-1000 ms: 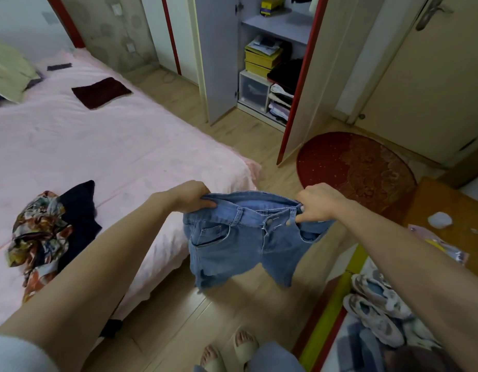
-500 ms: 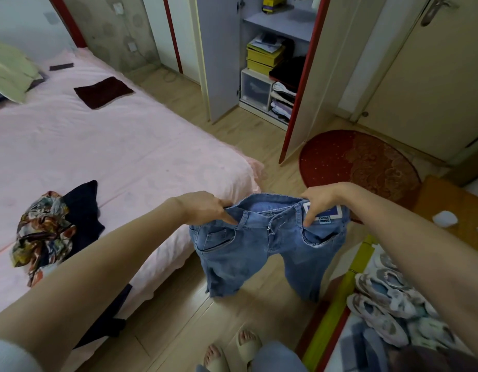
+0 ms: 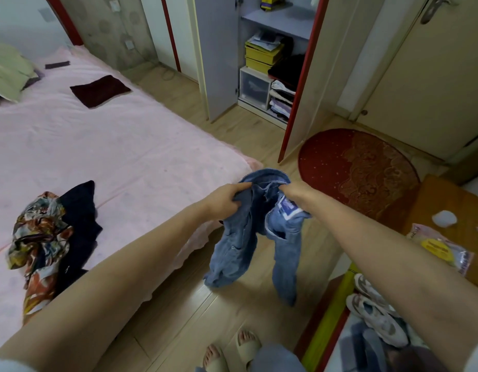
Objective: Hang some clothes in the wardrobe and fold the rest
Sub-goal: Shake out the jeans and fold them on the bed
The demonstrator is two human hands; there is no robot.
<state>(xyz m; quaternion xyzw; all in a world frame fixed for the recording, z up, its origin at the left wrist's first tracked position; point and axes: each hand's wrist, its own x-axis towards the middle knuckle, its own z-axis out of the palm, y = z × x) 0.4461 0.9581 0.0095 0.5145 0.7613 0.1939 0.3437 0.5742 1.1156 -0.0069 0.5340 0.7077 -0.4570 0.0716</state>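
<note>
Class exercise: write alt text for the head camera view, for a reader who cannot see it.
Two bare hands, left hand and right hand, hold up blue denim shorts by the waistband, brought together above a wooden floor. Left lies a pink bed with crumpled clothes; ahead stands an open wardrobe.

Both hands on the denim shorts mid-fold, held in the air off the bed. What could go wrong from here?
1. The denim shorts hang over bare floor, both hands bunched at the waistband, left hand and right hand; a loose grip may drop them.
2. The legs dangle unevenly, so the fold may come out crooked.
3. The patterned garment and dark garment crowd the near part of the bed; laying the shorts there could tangle them.
</note>
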